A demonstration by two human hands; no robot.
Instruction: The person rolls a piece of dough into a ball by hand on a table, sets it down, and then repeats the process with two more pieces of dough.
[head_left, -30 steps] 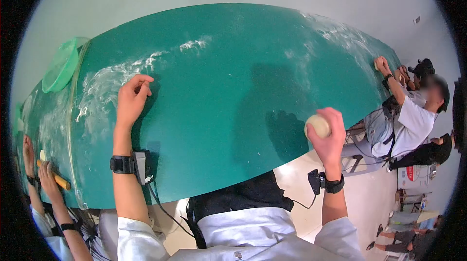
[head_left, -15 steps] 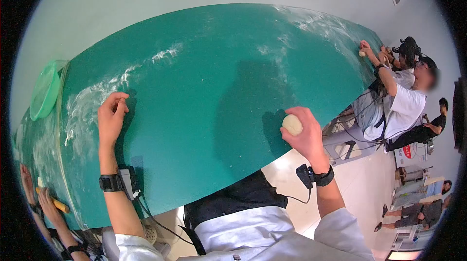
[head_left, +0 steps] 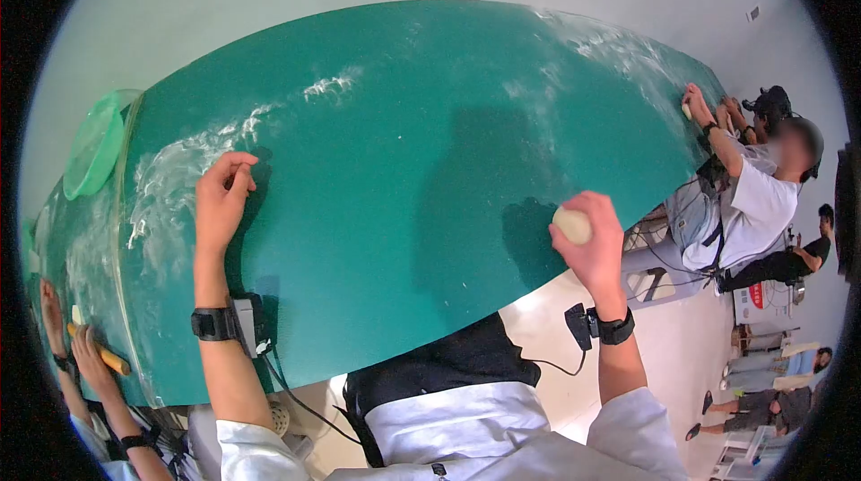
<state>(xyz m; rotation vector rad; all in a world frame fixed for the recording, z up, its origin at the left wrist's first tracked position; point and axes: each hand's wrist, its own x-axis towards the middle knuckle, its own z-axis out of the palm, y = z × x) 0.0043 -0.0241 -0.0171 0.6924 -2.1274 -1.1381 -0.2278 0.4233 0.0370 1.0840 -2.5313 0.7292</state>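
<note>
In my right hand (head_left: 599, 234) is a pale ball of dough (head_left: 572, 226), gripped between the thumb and the fingers. The hand is over the near right part of the green table (head_left: 377, 212), and its shadow falls to the left of it. My left hand (head_left: 224, 194) is over the table's left side, beside a streak of white flour (head_left: 202, 153). Its fingers are curled in towards the thumb, and nothing shows in them.
A green plastic basin (head_left: 95, 147) stands at the table's far left. Lower left, another person's hands work with a rolling pin (head_left: 111, 361). At the right, a person in a white shirt (head_left: 758, 198) holds a pale dough piece at the table. Cables run from my wrist straps.
The whole view has shifted slightly to the right. My right hand has turned a little with the dough ball in it. My left hand keeps its curled shape.
</note>
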